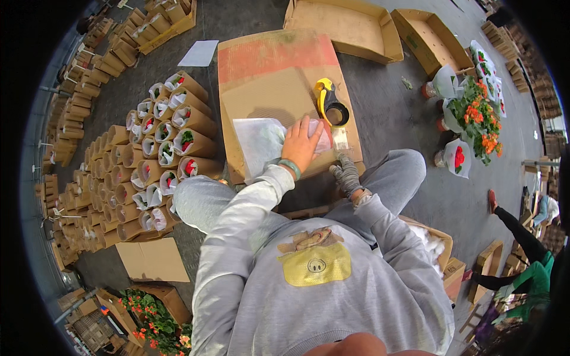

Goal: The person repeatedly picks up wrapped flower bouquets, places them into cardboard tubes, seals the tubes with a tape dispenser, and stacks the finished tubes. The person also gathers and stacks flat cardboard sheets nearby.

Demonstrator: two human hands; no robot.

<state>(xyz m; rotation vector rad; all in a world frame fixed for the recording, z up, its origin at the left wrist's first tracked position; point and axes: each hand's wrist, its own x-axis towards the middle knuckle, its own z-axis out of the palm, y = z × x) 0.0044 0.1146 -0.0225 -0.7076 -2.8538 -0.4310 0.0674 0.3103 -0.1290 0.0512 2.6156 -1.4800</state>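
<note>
A potted plant in a white paper sleeve point(259, 140) lies on its side on an upturned cardboard box point(267, 84) before me. Its reddish pot end point(326, 133) points right. My left hand point(303, 141), bare with a green bangle at the wrist, is laid over the sleeve and pot with the fingers curving across them. My right hand point(346, 174), in a grey knitted glove, is at the box's near right edge, just below the pot; whether it grips anything is unclear. A yellow and black tape dispenser point(330, 104) rests on the box beyond the pot.
Many corrugated cardboard sleeves point(196, 140) holding wrapped red flowers stand left. Two shallow cardboard trays point(347, 26) lie ahead. Potted orange flowers point(481, 115) stand on the floor at right. Another person in green point(534, 276) is at far right. A flat cardboard sheet point(153, 260) lies lower left.
</note>
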